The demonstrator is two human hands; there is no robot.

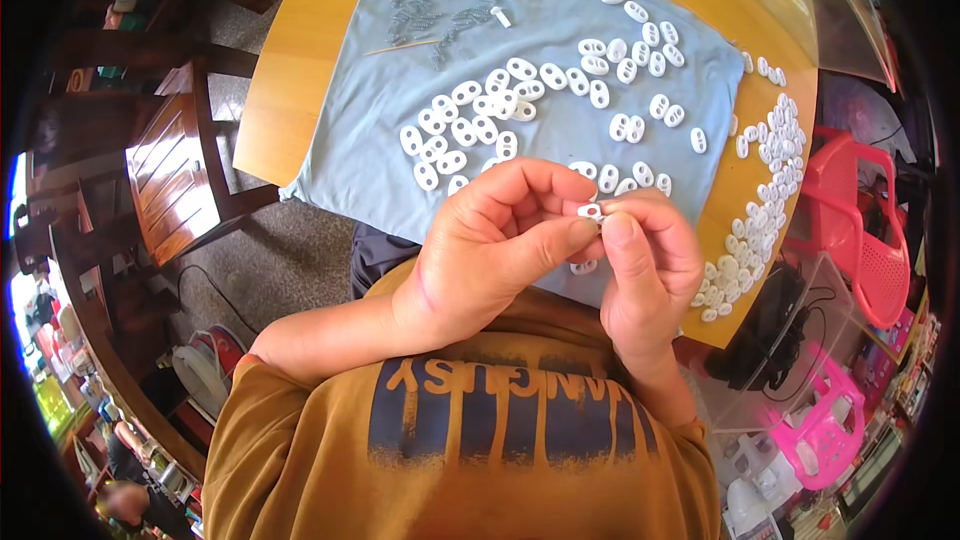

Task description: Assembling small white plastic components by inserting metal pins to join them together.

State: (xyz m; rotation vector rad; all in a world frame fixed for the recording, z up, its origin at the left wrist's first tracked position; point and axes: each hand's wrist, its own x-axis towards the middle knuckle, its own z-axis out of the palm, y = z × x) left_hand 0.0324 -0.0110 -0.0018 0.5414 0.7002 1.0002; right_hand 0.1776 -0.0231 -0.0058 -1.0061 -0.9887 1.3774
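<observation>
Between my two hands is a small white oval piece with holes, which looks like a cord lock (pixel 590 211). My left hand (pixel 505 235) pinches it from the left with thumb and index finger. From the other side, the thumb and fingers of my right hand (pixel 645 255) close on it too; its lower part is hidden by the fingertips. Many similar white two-hole pieces (pixel 521 69) lie scattered on the light blue cloth (pixel 370 160) beyond my hands. A pile of small metal springs (pixel 440 15) rests on the cloth's far left part.
A thin wooden stick (pixel 402 46) and a white peg-like part (pixel 501 17) lie by the springs. More white pieces (pixel 765 210) line the right edge of the yellow wooden table (pixel 285 90). Pink plastic chairs (pixel 860 225) stand right; a wooden chair (pixel 175 165) stands left.
</observation>
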